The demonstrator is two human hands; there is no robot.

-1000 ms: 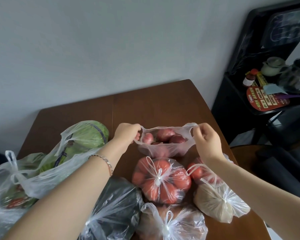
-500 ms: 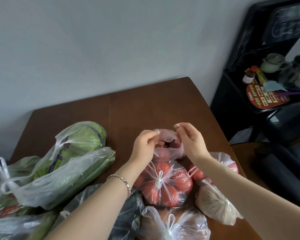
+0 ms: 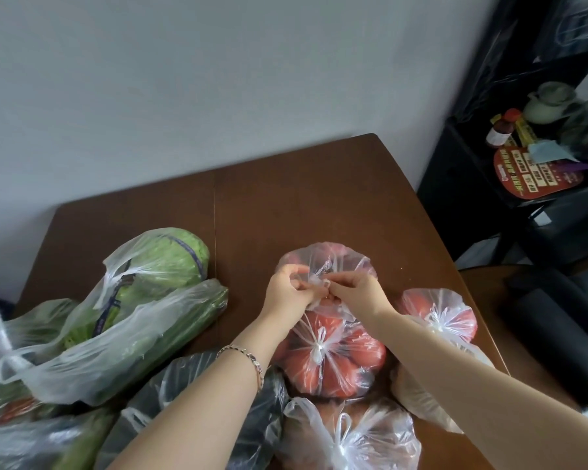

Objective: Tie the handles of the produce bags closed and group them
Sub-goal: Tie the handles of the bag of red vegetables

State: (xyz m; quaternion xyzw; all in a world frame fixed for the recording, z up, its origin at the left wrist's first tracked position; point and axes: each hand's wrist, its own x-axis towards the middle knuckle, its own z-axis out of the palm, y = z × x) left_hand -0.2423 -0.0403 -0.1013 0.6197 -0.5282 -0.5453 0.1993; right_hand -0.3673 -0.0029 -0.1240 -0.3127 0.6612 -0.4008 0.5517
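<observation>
Both hands, left hand [image 3: 287, 293] and right hand [image 3: 360, 291], keep fingers pinched on the thin clear plastic bag of red produce [image 3: 326, 262], its handles drawn together to knot it shut.

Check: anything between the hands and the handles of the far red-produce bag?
Nothing visible. The left hand and right hand are both already pinching the handles on top of the far bag, meeting at the knot. The tied tomato bag lies just nearer, under the wrists.

Thin, clear, glossy, crinkled plastic film: bag [image 3: 326, 262] pinched under fingertips [image 3: 333, 286]. Same film on tied bag [image 3: 333, 354] nearer wrists. Brown table [image 3: 302, 205]: smooth, matt wood. Bracelet [image 3: 248, 357]: shiny metal.
</observation>
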